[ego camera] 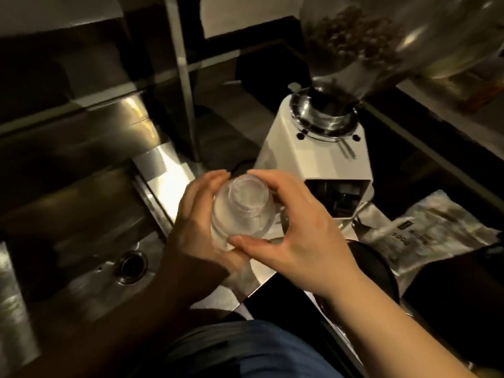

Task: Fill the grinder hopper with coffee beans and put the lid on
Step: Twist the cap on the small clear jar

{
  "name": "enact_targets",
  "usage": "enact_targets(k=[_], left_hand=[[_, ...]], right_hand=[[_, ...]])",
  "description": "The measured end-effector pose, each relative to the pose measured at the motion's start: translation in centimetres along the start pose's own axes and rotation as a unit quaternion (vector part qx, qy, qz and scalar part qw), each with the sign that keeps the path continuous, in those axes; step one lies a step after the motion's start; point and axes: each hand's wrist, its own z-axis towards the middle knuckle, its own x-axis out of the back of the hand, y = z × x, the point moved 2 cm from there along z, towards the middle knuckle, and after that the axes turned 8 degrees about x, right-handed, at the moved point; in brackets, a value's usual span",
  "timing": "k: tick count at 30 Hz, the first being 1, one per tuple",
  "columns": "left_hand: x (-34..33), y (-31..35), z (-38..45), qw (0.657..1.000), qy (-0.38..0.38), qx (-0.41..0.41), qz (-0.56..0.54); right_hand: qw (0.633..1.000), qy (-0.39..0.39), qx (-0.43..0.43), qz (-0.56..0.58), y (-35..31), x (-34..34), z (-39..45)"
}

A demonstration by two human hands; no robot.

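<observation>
Both hands hold a clear plastic cup-shaped piece [242, 208], bottom up, in front of the white grinder [313, 156]. My left hand [196, 222] wraps its left side; my right hand [300, 236] pinches it with fingers over the top and thumb below. The grinder's clear hopper [351, 45] rises at the upper right, with brown coffee beans showing inside; its top runs out of frame. A crumpled silver coffee bag [425, 230] lies on the counter to the grinder's right.
A steel sink [90, 271] with a round drain lies to the left, below steel shelving and an upright post [182, 77]. A dark round object [373, 266] sits behind my right wrist. A dark counter edge runs along the right.
</observation>
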Motion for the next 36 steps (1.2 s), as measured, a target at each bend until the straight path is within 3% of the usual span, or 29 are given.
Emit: enact_targets(k=[2, 4, 6, 10, 15, 21, 30, 36], left_hand=[[0.3, -1.6, 0.4, 0.997, 0.078, -0.022, 0.014], [0.5, -3.2, 0.9, 0.995, 0.082, -0.030, 0.049], [1.3, -5.3, 1.1, 0.997, 0.025, 0.002, 0.079], [1.6, -8.2, 0.9, 0.977, -0.125, 0.173, 0.023], [1.1, -9.5, 0.7, 0.953, -0.169, 0.244, -0.064], [1.0, -9.9, -0.3, 0.958, -0.139, 0.248, -0.040], [1.2, -10.4, 0.1, 0.956, -0.160, 0.244, -0.032], [1.4, -10.4, -0.1, 0.956, -0.167, 0.241, -0.023]], right_hand=[[0.999, -0.028, -0.017, 0.006, 0.4, -1.9, 1.6], [0.999, -0.038, -0.036, 0.011, 1.0, -3.2, 2.9], [0.997, -0.047, -0.063, 0.022, 1.8, -4.2, 3.8], [0.994, -0.062, -0.081, 0.029, 2.9, -5.5, 4.4], [0.991, -0.081, -0.105, 0.022, 3.6, -6.5, 4.7], [0.992, -0.074, -0.101, 0.011, 4.2, -7.6, 5.0], [0.992, -0.082, -0.099, -0.013, 3.9, -8.6, 4.7], [0.978, -0.080, -0.168, -0.099, 3.3, -9.3, 5.3]])
